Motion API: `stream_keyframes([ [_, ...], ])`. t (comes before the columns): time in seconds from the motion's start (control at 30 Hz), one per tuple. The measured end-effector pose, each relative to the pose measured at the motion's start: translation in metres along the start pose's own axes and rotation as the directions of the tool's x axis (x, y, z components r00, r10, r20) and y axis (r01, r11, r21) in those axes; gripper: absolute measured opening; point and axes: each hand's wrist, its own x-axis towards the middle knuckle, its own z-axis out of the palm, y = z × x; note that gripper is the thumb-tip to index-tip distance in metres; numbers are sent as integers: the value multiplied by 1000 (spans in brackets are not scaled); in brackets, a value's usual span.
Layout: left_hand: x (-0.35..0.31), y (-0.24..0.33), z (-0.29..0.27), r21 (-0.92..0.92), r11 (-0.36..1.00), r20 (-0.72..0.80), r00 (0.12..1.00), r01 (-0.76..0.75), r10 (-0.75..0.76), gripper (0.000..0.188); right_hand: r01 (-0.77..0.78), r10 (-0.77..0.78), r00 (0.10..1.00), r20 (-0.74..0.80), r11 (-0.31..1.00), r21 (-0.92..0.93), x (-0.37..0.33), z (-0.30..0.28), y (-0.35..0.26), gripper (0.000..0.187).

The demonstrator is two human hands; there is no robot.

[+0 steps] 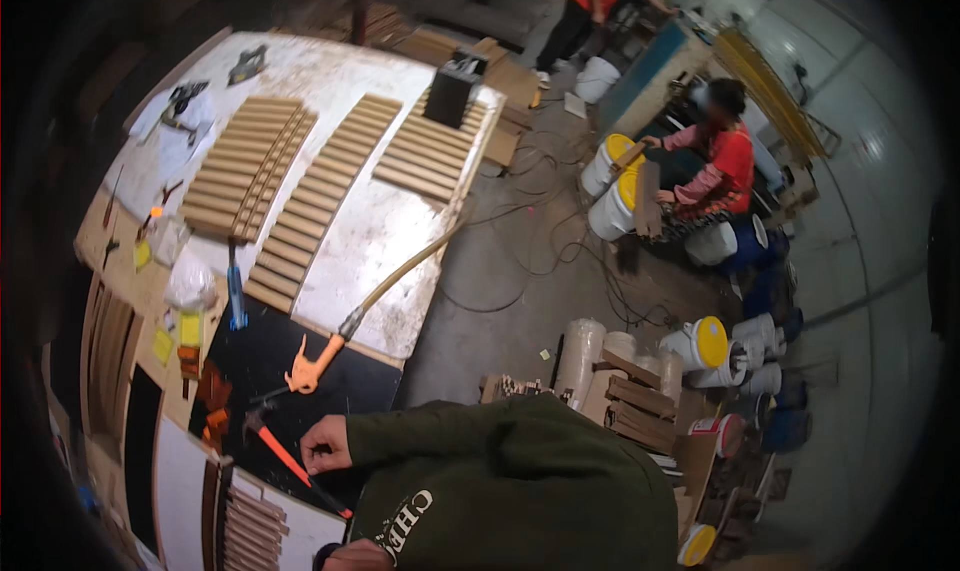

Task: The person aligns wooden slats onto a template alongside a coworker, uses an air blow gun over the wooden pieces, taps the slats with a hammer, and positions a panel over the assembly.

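My right hand [327,444] is over the black mat [345,396] at the table's near edge, fingers curled together, fingertips close to the orange-red handle of a hammer [280,451]. I cannot make out anything in its fingers, nor whether they touch the handle. Only part of my left hand [358,557] shows at the lower edge, close to my body; its fingers are hidden. Beyond the right hand lies an orange air blow gun [315,366], joined to a tan hose [405,269]. A blue-handled tool [236,289] rests left of it.
Slatted wooden panels [320,206] lie across the white table, with a dark box [455,91] on one. Wooden slats [255,526] are at lower left. Hoses cross the floor [480,281]. A person in red [735,166] sits by yellow-lidded buckets [615,211]; another stands behind.
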Motion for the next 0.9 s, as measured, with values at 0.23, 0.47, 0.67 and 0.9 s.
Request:
stream_keyframes([
  [0.23,-11,9,7,-63,990,-161,981,-124,113,36,-13,10,999,40,998,64,5,0,3,10],
  [0.47,-44,-1,16,-481,797,-199,931,-366,307,39,-120,111,988,109,989,82,27,7,4,10],
  [0.67,-97,-11,49,-502,643,-749,662,-579,12,20,-214,196,957,214,975,65,64,24,15,12],
  [0.9,-143,-84,81,-325,878,-920,-99,-351,-380,8,-216,199,955,222,975,58,103,53,39,11],
])
